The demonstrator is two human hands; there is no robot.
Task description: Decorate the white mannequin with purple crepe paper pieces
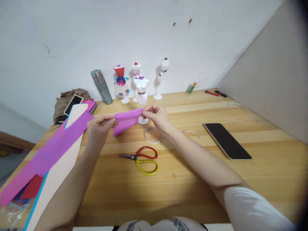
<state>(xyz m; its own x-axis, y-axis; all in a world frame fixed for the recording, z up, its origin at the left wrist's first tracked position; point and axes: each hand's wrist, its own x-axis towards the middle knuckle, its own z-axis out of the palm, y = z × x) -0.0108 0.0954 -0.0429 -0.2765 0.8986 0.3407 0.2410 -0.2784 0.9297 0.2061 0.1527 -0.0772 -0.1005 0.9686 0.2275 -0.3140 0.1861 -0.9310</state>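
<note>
A purple-pink sheet [127,121] is stretched between my two hands above the table, its top edge folded over. My left hand [102,125] pinches its left end, and my right hand [155,116] pinches the right end. Just behind the sheet stands a small white mannequin [141,88] with a brown band at its waist; its base shows below my right fingers. A ring of narrow white tape [153,134] lies below my right hand. Nearer to me are scissors [137,157] with one red and one yellow handle.
Dressed mannequin [120,80], other mannequins [164,67] and a bottle [102,86] stand along the wall. Long coloured sheets [62,141], a phone [73,104] and brown cloth [59,104] lie left. A large black-screened device [226,141] lies right; a green tube [192,88] stands behind.
</note>
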